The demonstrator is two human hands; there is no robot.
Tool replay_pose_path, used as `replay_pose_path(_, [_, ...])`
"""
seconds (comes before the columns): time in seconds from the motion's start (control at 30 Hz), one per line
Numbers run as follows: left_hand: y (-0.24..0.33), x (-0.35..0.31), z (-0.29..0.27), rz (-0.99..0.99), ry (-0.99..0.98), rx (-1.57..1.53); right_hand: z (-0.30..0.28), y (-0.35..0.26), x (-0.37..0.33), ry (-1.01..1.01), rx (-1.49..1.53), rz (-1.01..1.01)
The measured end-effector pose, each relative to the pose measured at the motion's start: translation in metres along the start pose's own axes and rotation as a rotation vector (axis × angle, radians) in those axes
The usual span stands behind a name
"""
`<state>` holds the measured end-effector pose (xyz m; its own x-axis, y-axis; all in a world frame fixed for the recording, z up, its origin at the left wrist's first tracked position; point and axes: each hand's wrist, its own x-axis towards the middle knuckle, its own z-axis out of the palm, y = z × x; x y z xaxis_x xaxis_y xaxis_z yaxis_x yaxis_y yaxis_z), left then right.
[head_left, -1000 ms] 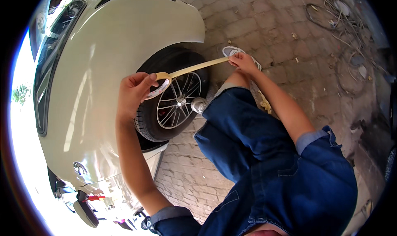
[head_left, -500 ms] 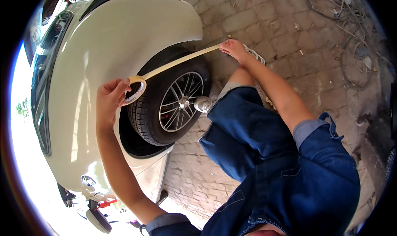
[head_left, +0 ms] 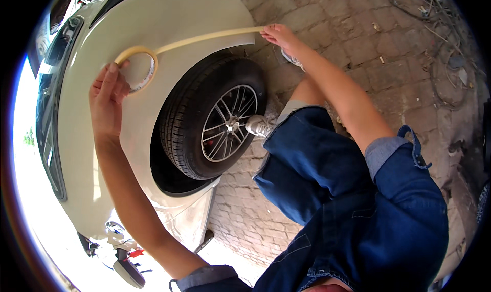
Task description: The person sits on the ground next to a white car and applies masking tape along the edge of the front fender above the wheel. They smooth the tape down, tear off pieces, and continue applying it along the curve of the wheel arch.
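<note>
My left hand (head_left: 110,87) grips a roll of masking tape (head_left: 152,69) by its left side, thumb and fingers closed on the ring. From the roll a pale yellow strip of tape (head_left: 204,36) stretches to the right in front of the car fender (head_left: 128,31). The strip's far end is pinched in the fingers of my right hand (head_left: 279,36), just past the fender's front edge. Whether the strip touches the paint, I cannot tell. Below it is the wheel arch with a black tire (head_left: 176,133) and a silver spoked rim (head_left: 230,123).
Brick paving (head_left: 358,41) runs under the car and around my feet. A tangle of cables (head_left: 445,61) lies at the upper right. My shoe (head_left: 259,125) is close to the wheel. At the lower left a side mirror (head_left: 128,272) juts from the car.
Both hands have moved up and left, carrying the stretched tape from across the tire to over the fender above the wheel arch. The grip on roll and strip end is the same.
</note>
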<state>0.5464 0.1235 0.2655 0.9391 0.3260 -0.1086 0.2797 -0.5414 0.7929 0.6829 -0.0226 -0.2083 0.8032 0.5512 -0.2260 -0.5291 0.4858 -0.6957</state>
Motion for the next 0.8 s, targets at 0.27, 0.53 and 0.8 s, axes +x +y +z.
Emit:
replay_pose_path(0.27, [-0.01, 0.026, 0.008, 0.114, -0.071, -0.068, 0.007, -0.014, 0.037, 0.1, -0.057, -0.055])
replay_pose_path(0.53, [-0.017, 0.031, 0.014, 0.173, -0.077, -0.082, 0.025, 0.002, 0.039, 0.231, 0.051, -0.111])
replay_pose_path(0.8, [-0.022, 0.031, 0.009, 0.219, -0.055, -0.148, 0.061, 0.009, 0.024, 0.247, -0.059, -0.275])
